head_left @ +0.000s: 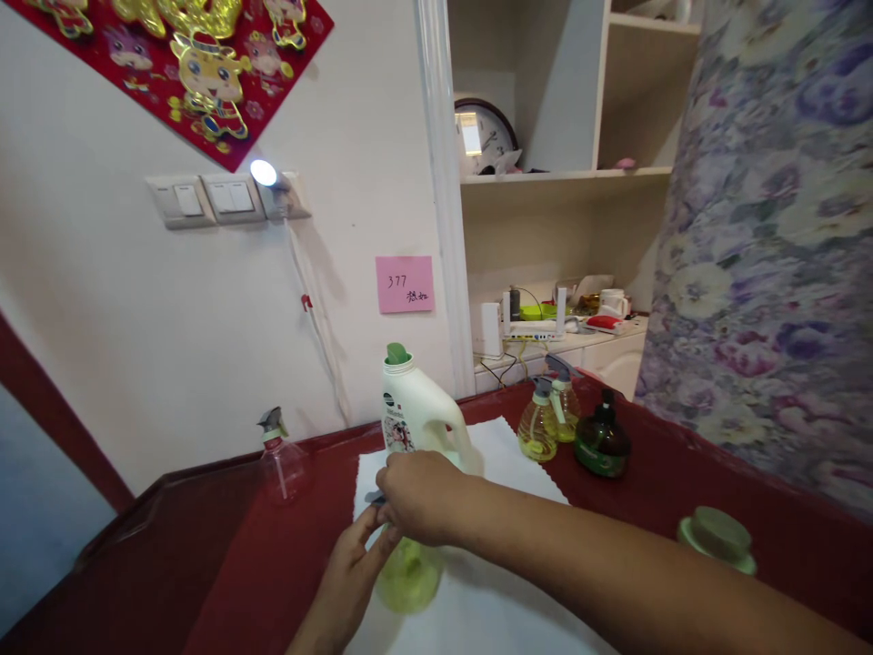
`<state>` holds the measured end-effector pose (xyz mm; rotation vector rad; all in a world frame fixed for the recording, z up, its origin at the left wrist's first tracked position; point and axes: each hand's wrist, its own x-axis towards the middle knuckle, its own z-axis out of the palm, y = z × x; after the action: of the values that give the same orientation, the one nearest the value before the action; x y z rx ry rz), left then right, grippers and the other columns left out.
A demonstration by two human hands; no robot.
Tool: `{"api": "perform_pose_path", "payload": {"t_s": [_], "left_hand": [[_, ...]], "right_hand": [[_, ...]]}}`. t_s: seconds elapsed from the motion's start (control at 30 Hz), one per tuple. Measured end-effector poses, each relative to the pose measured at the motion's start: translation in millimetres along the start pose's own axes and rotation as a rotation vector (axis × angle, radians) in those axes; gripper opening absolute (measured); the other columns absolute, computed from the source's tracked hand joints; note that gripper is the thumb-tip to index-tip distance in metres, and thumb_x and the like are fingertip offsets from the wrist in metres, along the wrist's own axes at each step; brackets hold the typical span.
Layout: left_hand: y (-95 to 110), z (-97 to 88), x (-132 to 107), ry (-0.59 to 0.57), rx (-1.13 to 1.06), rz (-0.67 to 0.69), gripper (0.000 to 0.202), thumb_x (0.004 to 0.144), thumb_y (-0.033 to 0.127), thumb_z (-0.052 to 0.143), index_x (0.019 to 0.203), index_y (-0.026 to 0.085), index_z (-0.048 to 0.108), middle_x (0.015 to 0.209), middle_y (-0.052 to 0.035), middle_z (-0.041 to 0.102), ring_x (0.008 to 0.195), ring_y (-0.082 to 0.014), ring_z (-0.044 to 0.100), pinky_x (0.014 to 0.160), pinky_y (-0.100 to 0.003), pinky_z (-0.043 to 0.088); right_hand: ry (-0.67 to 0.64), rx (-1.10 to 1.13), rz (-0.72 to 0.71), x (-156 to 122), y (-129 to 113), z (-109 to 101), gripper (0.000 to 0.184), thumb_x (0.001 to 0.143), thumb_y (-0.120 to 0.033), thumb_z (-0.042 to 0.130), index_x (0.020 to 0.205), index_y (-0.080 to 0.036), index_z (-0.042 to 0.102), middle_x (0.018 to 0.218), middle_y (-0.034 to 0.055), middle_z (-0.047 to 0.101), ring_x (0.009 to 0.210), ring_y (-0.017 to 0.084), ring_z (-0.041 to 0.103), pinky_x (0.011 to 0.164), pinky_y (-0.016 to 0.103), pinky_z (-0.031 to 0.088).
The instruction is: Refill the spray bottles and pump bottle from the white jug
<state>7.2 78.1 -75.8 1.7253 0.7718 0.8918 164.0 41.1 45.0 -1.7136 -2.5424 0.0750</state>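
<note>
A clear spray bottle [409, 579] holding yellow-green liquid stands on a white cloth or sheet [508, 582]. My left hand [347, 569] is closed around the bottle's neck area, thumb and fingers pinched there. From the right, my right hand [424, 498] reaches over and is closed on the bottle's top. A bit of the grey spray head [375, 498] shows between the two hands; the rest is hidden by my fingers. Just behind them stands a large white jug [426, 400] with a handle and a green spout, its mouth uncapped.
An empty-looking clear spray bottle [283, 464] stands at the left on the dark red table [238, 546]. To the right are two spray bottles with yellow liquid [538, 432] and a dark pump bottle [604, 441]. A green cap [716, 537] lies near my right forearm.
</note>
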Motion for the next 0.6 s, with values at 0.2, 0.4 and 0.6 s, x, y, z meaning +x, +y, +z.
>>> {"api": "perform_pose_path", "payload": {"t_s": [0.2,0.4,0.6], "left_hand": [[-2,11.6,4,0.258,0.027,-0.030,0.050,0.065,0.051,0.084,0.096,0.018,0.063,0.100,-0.0091,0.072,0.098,-0.0310,0.065,0.085,-0.037,0.050],[-1,4.9,3,0.137,0.002,0.021,0.036,0.079,0.052,0.073,0.089,0.019,0.063,0.091,-0.0047,0.068,0.087,-0.0236,0.060,0.077,-0.031,0.049],[10,-3.0,2,0.035,0.019,-0.035,0.035,0.083,0.053,0.067,0.085,0.018,0.065,0.086,-0.0045,0.067,0.085,-0.0236,0.060,0.078,-0.032,0.049]], "right_hand": [[-0.015,0.004,0.007,0,-1,0,0.024,0.086,-0.031,0.068,0.101,-0.013,0.070,0.107,0.0118,0.074,0.091,0.025,0.072,0.070,0.036,0.058],[-0.003,0.020,-0.010,1,2,3,0.026,0.085,-0.033,0.068,0.101,-0.013,0.071,0.105,0.0129,0.074,0.093,0.029,0.073,0.068,0.036,0.057],[0.006,0.032,-0.011,0,2,2,0.025,0.086,-0.032,0.066,0.101,-0.012,0.071,0.105,0.0143,0.074,0.094,0.030,0.073,0.069,0.036,0.057]]}}
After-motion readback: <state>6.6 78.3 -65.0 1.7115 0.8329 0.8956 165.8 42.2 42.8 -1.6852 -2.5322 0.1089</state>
